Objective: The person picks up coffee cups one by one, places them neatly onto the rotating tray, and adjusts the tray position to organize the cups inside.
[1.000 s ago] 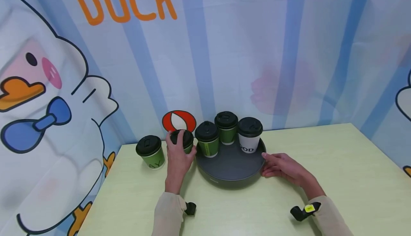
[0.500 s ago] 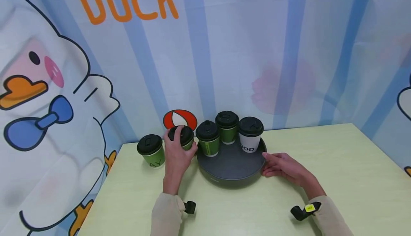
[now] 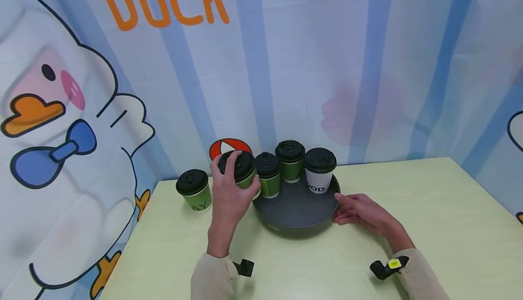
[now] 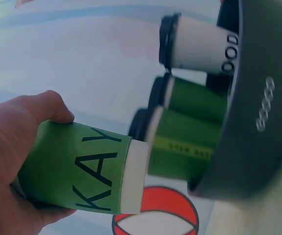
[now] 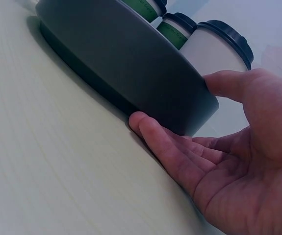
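Blue-striped backdrop [image 3: 294, 64], lettered DUCK, hangs behind a pale surface [image 3: 408, 218]. On that surface sits a dark pan [image 3: 298, 213], its right side pinched by the right hand [image 3: 363, 211], thumb at the rim, fingers low against the base. The left hand [image 3: 230, 198] grips the KAY cup [image 4: 99, 169] by its upper end, raised at the pan's left edge. A white cup [image 3: 318, 179], a rear green cup [image 3: 291, 172] and a front green cup [image 3: 270, 185] stand in the pan; the AY cup [image 3: 198, 200] stands farther left on the surface. Black lids [image 3: 320, 159] cap all five.
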Motion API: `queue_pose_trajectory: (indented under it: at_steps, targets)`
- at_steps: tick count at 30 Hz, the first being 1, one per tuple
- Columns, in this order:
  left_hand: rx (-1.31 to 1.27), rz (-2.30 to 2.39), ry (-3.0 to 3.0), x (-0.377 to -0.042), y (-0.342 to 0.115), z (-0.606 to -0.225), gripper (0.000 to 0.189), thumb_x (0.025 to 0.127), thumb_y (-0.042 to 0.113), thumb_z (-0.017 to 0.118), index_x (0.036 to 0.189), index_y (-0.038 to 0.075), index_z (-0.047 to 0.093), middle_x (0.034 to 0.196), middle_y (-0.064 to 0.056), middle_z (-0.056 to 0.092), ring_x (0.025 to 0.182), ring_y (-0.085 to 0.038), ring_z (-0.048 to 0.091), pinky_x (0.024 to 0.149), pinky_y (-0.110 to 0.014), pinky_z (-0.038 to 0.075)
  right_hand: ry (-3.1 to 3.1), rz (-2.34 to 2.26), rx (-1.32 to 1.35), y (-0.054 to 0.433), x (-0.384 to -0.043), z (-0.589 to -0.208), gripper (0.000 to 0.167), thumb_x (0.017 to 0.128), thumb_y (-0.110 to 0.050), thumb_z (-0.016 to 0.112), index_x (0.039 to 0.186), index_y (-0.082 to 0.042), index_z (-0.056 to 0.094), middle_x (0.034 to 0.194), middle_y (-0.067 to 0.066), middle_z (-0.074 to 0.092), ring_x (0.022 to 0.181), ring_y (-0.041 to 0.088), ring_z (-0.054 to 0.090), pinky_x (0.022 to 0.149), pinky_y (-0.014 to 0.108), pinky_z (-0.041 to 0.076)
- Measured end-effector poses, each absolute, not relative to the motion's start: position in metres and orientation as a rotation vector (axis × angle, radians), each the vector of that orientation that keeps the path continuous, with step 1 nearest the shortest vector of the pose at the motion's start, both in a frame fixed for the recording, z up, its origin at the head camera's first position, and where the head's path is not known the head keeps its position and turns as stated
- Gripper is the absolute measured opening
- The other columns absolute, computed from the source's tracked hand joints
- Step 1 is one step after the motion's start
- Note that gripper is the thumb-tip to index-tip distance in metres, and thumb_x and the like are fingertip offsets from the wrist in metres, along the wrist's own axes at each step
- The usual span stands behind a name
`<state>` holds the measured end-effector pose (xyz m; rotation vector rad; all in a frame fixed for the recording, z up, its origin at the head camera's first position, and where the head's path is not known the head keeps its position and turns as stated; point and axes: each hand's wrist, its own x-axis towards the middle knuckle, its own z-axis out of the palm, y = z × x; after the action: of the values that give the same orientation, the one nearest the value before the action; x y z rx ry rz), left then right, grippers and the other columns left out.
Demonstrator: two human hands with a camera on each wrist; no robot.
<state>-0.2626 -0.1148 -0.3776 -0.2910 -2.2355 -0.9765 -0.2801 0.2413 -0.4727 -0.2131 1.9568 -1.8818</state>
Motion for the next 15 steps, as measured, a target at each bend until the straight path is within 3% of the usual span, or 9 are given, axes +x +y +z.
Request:
queue_pose_trajectory:
  at_steps: [4, 15]
  targets:
    - [-0.326, -0.993, -2.243, -0.258, -0.102, -0.377, 0.062, 0.087, 0.024, 0.080, 0.143, 0.021, 0.053, 0.149, -0.025, 0.035, 0.105, -0.039, 0.064, 0.084, -0.051, 0.063, 1.957, -1.882, -0.220, 0.242, -0.281, -0.473, 0.064, 0.110, -0.038, 0.053, 0.133, 0.022, 0.045, 0.105, 0.021, 0.071, 0.091, 0.024, 0.073, 0.086, 0.034, 0.063]
    - [-0.414, -0.870, -2.335, -0.257, -0.068, -0.401, 0.065, 0.085, 0.022, 0.084, 0.142, 0.021, 0.053, 0.150, -0.023, 0.036, 0.128, -0.040, 0.051, 0.091, -0.051, 0.061, 1.954, -1.879, -0.234, 0.243, -0.281, -0.474, 0.064, 0.110, -0.037, 0.052, 0.132, 0.022, 0.045, 0.105, 0.021, 0.071, 0.092, 0.024, 0.073, 0.087, 0.034, 0.063]
